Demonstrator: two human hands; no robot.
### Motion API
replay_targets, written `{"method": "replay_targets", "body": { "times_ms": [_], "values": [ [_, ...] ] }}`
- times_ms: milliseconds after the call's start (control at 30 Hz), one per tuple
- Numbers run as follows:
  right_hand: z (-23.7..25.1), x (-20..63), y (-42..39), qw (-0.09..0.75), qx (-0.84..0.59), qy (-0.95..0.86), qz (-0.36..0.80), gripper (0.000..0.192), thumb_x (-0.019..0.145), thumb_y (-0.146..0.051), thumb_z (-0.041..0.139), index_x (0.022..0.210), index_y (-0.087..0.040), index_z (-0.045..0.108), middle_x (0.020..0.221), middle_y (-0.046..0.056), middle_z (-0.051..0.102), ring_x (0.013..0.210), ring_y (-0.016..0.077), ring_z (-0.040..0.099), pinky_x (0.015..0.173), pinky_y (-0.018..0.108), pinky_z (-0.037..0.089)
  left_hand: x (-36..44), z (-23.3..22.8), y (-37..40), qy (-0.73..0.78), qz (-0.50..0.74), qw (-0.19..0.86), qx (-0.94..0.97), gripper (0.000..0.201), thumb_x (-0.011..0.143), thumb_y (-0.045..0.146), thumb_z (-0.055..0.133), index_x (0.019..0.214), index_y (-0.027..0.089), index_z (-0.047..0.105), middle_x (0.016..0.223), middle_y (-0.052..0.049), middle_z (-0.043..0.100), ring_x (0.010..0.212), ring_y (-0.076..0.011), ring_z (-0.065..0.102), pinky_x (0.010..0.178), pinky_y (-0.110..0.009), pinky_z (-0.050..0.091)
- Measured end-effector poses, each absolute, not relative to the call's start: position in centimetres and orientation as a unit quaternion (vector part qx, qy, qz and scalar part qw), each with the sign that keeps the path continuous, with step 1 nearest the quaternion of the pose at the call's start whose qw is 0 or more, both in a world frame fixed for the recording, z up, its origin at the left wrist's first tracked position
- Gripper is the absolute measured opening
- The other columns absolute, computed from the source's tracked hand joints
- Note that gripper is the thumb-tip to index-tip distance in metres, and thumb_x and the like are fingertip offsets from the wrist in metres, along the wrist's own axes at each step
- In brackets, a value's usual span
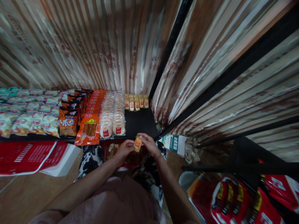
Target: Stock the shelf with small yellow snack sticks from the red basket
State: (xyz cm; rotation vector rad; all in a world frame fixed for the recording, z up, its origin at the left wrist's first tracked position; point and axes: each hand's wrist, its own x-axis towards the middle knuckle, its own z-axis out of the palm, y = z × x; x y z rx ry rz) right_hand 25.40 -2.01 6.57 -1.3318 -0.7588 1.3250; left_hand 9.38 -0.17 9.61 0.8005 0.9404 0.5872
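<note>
Yellow packet (137, 144) | left hand (125, 150): pinched on it | right hand (150, 145): likewise

- The held packet (137, 144) is yellow and red.
- Yellow-and-red small packets (136, 104) line the black shelf's (141, 123) far right corner.
- The trousers (90, 157) show black-and-white blotches.
- The basket (28, 158) is red.

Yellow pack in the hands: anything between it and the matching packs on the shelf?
Only the right hand, its fingers at the upper edge of the yellow pack; beyond, nothing visible: black shelf reaches the matching packs.
</note>
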Motion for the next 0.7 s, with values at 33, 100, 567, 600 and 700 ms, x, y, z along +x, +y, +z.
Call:
{"method": "replay_targets", "body": {
  "times_ms": [33, 100, 567, 600, 700],
  "values": [
    [6.7, 25.3, -1.8, 0.535, -0.56, -0.316, 0.547, 0.045, 0.065, -0.051, 0.067, 0.098, -0.02, 0.063, 0.086, 0.003, 0.066, 0.072, 0.0146, 0.06, 0.063, 0.025, 0.046, 9.6, 9.5, -0.1, 0.438, 0.278, 0.771, 0.369, 0.028, 0.057, 0.013, 0.068, 0.082, 0.016, 0.057, 0.075, -0.001, 0.064, 0.066, -0.0115, 0.059, 0.063, -0.023, 0.046],
    [6.8, 25.1, -1.4, 0.555, -0.566, -0.306, 0.528, 0.05, 0.063, -0.051, 0.069, 0.102, -0.021, 0.061, 0.088, 0.004, 0.066, 0.076, 0.0162, 0.061, 0.068, 0.028, 0.048, 10.1, 9.4, 0.3, 0.449, 0.299, 0.757, 0.368, 0.026, 0.059, 0.012, 0.065, 0.082, 0.016, 0.056, 0.076, -0.001, 0.063, 0.065, -0.0106, 0.058, 0.062, -0.022, 0.046],
    [6.1, 25.2, -0.2, 0.578, -0.612, -0.354, 0.407, 0.034, 0.066, -0.037, 0.065, 0.094, -0.019, 0.059, 0.093, 0.007, 0.065, 0.082, 0.0169, 0.061, 0.08, 0.033, 0.049, 14.7, 8.6, 3.7, 0.505, 0.396, 0.67, 0.373, 0.023, 0.069, 0.0, 0.054, 0.084, 0.016, 0.047, 0.082, -0.001, 0.055, 0.068, -0.0084, 0.055, 0.061, -0.02, 0.047],
    [6.0, 25.2, -0.1, 0.573, -0.617, -0.364, 0.399, 0.032, 0.067, -0.036, 0.064, 0.094, -0.019, 0.059, 0.093, 0.006, 0.066, 0.081, 0.0166, 0.061, 0.079, 0.032, 0.05, 15.0, 8.5, 3.9, 0.507, 0.395, 0.666, 0.379, 0.023, 0.068, 0.0, 0.053, 0.083, 0.016, 0.048, 0.08, -0.001, 0.055, 0.068, -0.0084, 0.055, 0.062, -0.02, 0.046],
    [5.6, 25.6, 0.3, 0.557, -0.638, -0.376, 0.375, 0.028, 0.07, -0.034, 0.06, 0.094, -0.021, 0.059, 0.091, 0.005, 0.066, 0.079, 0.0165, 0.061, 0.076, 0.032, 0.05, 15.7, 8.4, 4.3, 0.512, 0.386, 0.661, 0.389, 0.023, 0.068, -0.001, 0.052, 0.082, 0.017, 0.048, 0.078, 0.0, 0.057, 0.069, -0.0091, 0.056, 0.062, -0.019, 0.046]
  ]
}}
